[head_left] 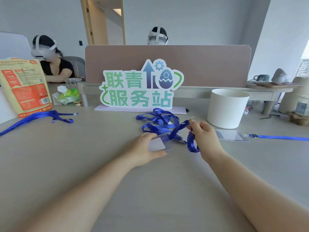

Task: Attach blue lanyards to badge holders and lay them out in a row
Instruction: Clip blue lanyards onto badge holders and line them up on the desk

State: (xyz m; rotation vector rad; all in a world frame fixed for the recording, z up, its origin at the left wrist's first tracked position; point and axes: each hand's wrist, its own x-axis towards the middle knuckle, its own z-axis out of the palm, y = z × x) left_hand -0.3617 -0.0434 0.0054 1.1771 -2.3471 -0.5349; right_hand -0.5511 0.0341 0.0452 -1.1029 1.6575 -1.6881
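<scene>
The left hand (pixel 147 148) grips a clear badge holder (pixel 158 144) between thumb and fingers, just above the table (pixel 83 156). The right hand (pixel 203 133) pinches a blue lanyard (pixel 177 129) whose loose strap runs back into a tangled pile (pixel 158 119) before the sign (pixel 142 87). To the right, a finished badge (pixel 231 135) lies flat beside the white tub (pixel 227 108); more lanyards (pixel 41 117) lie far left.

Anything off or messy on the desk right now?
Only the heap of blue lanyards in front of the green sign: straps loop over each other, tangled. The finished clear badge holder with its strap lies flat by the white tub. Nothing spilled.
</scene>
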